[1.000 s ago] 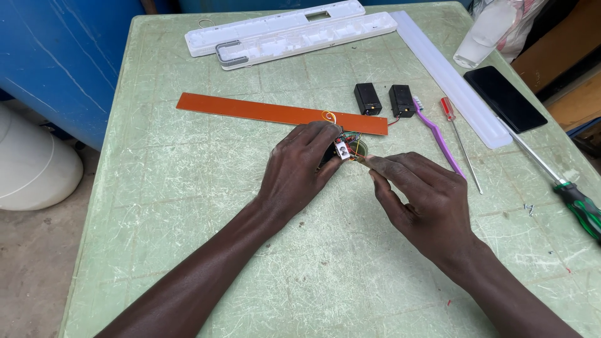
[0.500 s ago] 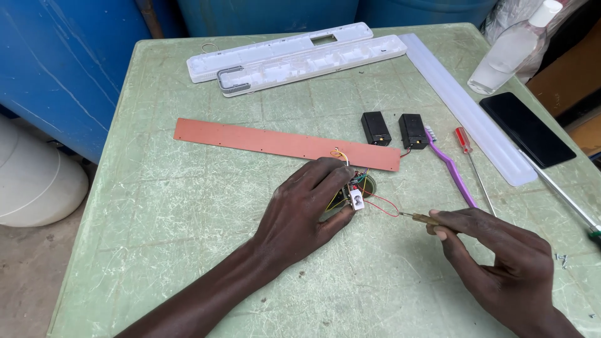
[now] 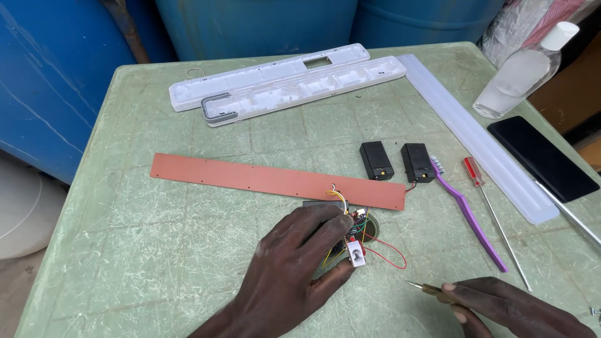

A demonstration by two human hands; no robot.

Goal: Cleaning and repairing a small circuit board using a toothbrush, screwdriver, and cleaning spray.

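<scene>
The small circuit board [image 3: 352, 241] with its red, yellow and green wires lies at lower centre of the frame, on the green worktop [image 3: 156, 250], just below the right end of the long orange strip [image 3: 275, 180] to which a yellow and a white wire run; the left hand [image 3: 294, 269] lies flat over it, fingers spread and pressing it down, thumb tip touching a little white part at the board's lower edge; the right hand [image 3: 507, 308], at the lower right corner, is closed around a thin pointed tool [image 3: 429, 289] whose tip points left toward the board, clear of it and apart from the left hand; to do this well, I judge, the board should be kept pinned flat with the fingers drawn back from the spot to be touched, and the tip brought in low and slowly so it does not snag the loose red wire [image 3: 388, 253] looping out to the right; outward, two black battery cells [image 3: 397, 161] sit just above the strip's right end, a purple toothbrush [image 3: 466, 216] and a red-handled screwdriver [image 3: 491, 213] lie to the right, near the tool's path; farther up lie a long white lamp housing [image 3: 282, 84] and a translucent cover [image 3: 476, 141]; a clear bottle [image 3: 519, 75] and a black phone [image 3: 541, 156] sit at upper right
</scene>
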